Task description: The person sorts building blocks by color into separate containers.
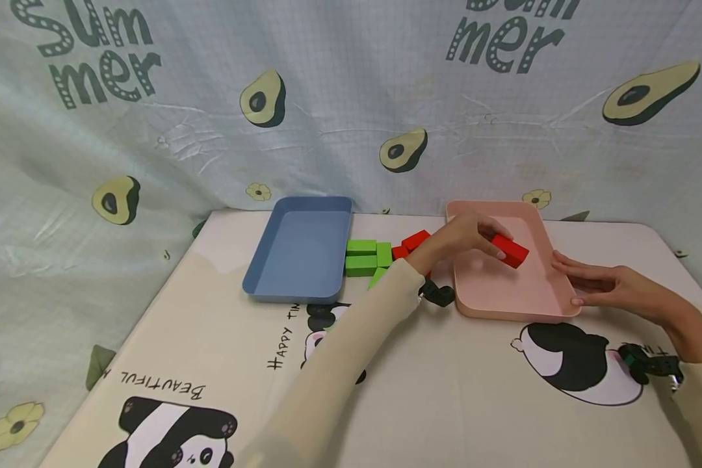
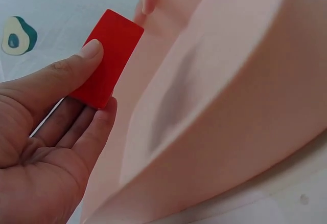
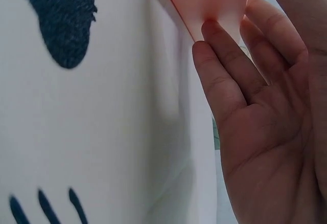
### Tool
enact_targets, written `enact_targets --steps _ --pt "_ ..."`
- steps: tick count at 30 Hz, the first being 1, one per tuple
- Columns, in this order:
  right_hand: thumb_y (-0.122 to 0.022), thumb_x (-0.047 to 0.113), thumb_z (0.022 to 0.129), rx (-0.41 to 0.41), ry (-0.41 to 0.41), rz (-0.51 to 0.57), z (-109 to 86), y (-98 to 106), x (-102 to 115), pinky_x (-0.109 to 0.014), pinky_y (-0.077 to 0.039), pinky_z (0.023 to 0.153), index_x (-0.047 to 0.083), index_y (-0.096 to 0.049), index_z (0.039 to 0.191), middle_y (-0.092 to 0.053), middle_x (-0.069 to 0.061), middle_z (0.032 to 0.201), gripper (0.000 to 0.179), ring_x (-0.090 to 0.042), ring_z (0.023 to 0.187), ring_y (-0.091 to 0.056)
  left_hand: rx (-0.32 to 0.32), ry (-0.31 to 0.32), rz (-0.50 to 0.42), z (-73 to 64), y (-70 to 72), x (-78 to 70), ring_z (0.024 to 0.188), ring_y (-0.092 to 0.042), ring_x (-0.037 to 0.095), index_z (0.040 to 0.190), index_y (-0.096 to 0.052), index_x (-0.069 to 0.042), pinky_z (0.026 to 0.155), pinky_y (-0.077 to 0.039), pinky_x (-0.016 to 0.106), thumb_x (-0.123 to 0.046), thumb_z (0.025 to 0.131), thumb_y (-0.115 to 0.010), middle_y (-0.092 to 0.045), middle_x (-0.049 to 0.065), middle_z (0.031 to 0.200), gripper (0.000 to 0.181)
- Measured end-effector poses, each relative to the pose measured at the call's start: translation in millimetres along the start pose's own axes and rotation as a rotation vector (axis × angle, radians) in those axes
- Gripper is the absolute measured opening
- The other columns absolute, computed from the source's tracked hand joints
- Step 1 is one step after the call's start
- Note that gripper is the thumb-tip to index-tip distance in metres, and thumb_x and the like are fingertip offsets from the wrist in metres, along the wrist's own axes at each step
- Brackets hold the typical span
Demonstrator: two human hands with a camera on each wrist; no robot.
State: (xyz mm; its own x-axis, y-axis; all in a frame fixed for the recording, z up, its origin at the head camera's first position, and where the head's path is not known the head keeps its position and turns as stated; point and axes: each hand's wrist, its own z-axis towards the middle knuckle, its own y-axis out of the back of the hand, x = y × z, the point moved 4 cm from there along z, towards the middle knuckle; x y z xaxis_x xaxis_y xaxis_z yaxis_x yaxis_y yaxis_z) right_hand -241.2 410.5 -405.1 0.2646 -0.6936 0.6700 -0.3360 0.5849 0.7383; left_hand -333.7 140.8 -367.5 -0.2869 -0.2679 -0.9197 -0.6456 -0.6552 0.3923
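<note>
Head view gives me the desk (image 1: pixel 444 383), where somebody's left hand (image 1: pixel 467 235) holds a red block (image 1: pixel 510 251) over the pink tray (image 1: pixel 497 289), its grip clamped on the block between thumb and fingers. From the left wrist view I see that thumb lying on the block's broad face. Around the pink tray's four o'clock, the right hand (image 1: pixel 611 286) rests against the outer side; that grip is apart, fingers nearly straight. Toward nine o'clock from the pink tray sits a blue tray (image 1: pixel 298 250), with green blocks (image 1: pixel 361 266) just beside its three o'clock edge. More red blocks (image 1: pixel 416 240) lie between the trays, partly hidden by the left wrist (image 1: pixel 424 255).
</note>
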Motion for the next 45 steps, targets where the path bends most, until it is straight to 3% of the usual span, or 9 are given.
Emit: enact_targets --steps 10,19,22,33,45 --pt "-0.076 0.017 0.092 -0.002 -0.012 -0.010 -1.1 1.1 0.0 -0.003 -0.039 0.086 0.016 -0.045 0.154 -0.028 0.033 0.153 0.070 0.033 0.117 -0.027 0.042 0.073 0.034 10.2 -0.3 4.6 0.098 -0.061 0.008 0.118 -0.076 -0.011 0.082 -0.052 0.014 -0.007 0.086 -0.082 -0.073 -0.003 0.108 0.033" --pt "-0.076 0.017 0.093 -0.003 -0.040 -0.005 -1.3 1.7 -2.4 -0.004 -0.040 0.086 0.016 -0.045 0.154 -0.029 0.033 0.152 0.069 0.033 0.116 -0.027 0.097 0.084 0.116 21.8 -2.2 7.0 0.099 -0.063 0.007 0.119 -0.075 -0.011 0.082 -0.051 0.012 -0.007 0.086 -0.082 -0.073 -0.003 0.110 0.034" --pt "-0.076 0.018 0.093 -0.001 -0.044 0.005 -1.3 2.1 -2.3 -0.005 -0.041 0.085 0.017 -0.045 0.154 -0.029 0.032 0.153 0.069 0.033 0.116 -0.028 0.133 0.085 0.088 24.6 -4.7 7.9 0.099 -0.064 0.009 0.119 -0.075 -0.009 0.082 -0.053 0.013 -0.004 0.087 -0.080 -0.073 0.000 0.111 0.033" --pt "-0.077 0.020 0.092 0.012 -0.028 0.035 -1.0 2.3 2.6 -0.006 -0.043 0.086 0.017 -0.044 0.155 -0.032 0.038 0.149 0.070 0.033 0.117 -0.030 0.294 0.097 -0.149 38.0 -15.4 6.6 0.098 -0.067 0.018 0.119 -0.071 0.004 0.085 -0.058 0.023 0.010 0.087 -0.073 -0.072 0.011 0.109 0.033" --pt "-0.078 0.022 0.092 0.020 -0.062 0.044 -0.2 0.7 2.0 -0.008 -0.046 0.087 0.016 -0.044 0.155 -0.031 0.031 0.154 0.071 0.030 0.114 -0.038 0.339 0.120 -0.068 48.6 -23.1 5.3 0.099 -0.066 0.014 0.120 -0.072 0.001 0.084 -0.057 0.021 0.005 0.086 -0.077 -0.072 0.008 0.110 0.034"
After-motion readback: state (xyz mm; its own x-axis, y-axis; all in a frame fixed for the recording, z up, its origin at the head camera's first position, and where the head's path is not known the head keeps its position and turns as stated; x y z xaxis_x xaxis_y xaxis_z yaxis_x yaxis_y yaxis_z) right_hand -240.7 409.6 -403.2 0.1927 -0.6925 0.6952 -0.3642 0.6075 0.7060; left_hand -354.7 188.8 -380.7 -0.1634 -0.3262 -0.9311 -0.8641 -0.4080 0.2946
